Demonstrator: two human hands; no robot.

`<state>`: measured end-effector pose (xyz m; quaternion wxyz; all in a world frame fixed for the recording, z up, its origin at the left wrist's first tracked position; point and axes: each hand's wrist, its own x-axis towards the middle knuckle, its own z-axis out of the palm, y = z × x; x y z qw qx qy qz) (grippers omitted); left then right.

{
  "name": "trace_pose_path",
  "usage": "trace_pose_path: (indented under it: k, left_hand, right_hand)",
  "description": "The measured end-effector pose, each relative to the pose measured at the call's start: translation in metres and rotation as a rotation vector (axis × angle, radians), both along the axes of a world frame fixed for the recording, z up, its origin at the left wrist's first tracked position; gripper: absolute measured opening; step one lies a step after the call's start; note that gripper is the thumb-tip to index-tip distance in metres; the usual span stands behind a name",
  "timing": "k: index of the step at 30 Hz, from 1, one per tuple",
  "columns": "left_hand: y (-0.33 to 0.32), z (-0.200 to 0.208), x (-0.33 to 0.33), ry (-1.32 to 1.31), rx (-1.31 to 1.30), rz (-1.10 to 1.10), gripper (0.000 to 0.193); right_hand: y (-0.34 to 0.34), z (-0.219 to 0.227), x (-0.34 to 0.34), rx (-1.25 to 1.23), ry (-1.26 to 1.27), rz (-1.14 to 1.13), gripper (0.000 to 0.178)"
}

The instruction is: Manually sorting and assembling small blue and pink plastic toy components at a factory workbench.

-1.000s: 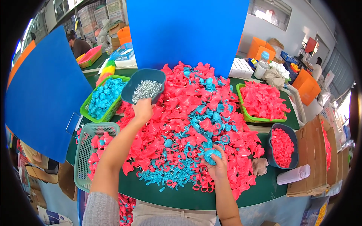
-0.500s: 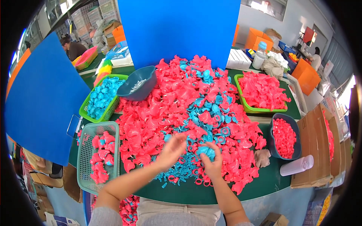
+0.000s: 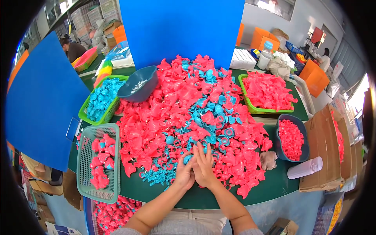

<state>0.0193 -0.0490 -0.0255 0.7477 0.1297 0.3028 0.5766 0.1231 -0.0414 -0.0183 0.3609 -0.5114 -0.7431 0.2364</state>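
A small blue rounded piece (image 3: 187,159) is held between the two hands at the lower centre of the frame, and is partly covered by them. It is gripped by the curled fingers of the left hand (image 3: 184,173). The fingers of the right hand (image 3: 203,167) are stretched upward, close together, beside it; whether they are also clamped on the piece cannot be told. Beyond the hands, the green table (image 3: 199,200) is heaped with pink pieces (image 3: 152,105) and blue pieces (image 3: 211,117).

At the left of the frame, pink-and-blue pieces (image 3: 102,158) are held in a mint basket (image 3: 98,196); above it, a lime basket (image 3: 111,109) is filled with blue cups (image 3: 103,98). Beside that, small silvery parts (image 3: 138,86) are contained in a tilted dark bowl (image 3: 141,94). At the right, small pink parts (image 3: 290,139) are held in a dark tub (image 3: 306,145).
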Motion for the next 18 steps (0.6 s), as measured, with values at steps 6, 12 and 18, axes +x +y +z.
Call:
trace_pose_path:
  k: [6,12,18]
  left_hand:
    - [0.012,0.005,-0.013,-0.189,-0.155,0.103,0.035]
    - [0.008,0.012,-0.03,-0.27,-0.13,0.103,0.037]
    - [-0.007,0.013,-0.057,-0.18,-0.103,0.124,0.039]
  right_hand:
    - [0.05,0.007,0.016,0.161,0.14,-0.129,0.055]
    - [0.094,0.019,0.007,0.108,-0.373,-0.138,0.065]
    - [0.126,0.021,0.024,-0.053,-0.148,0.033,0.059]
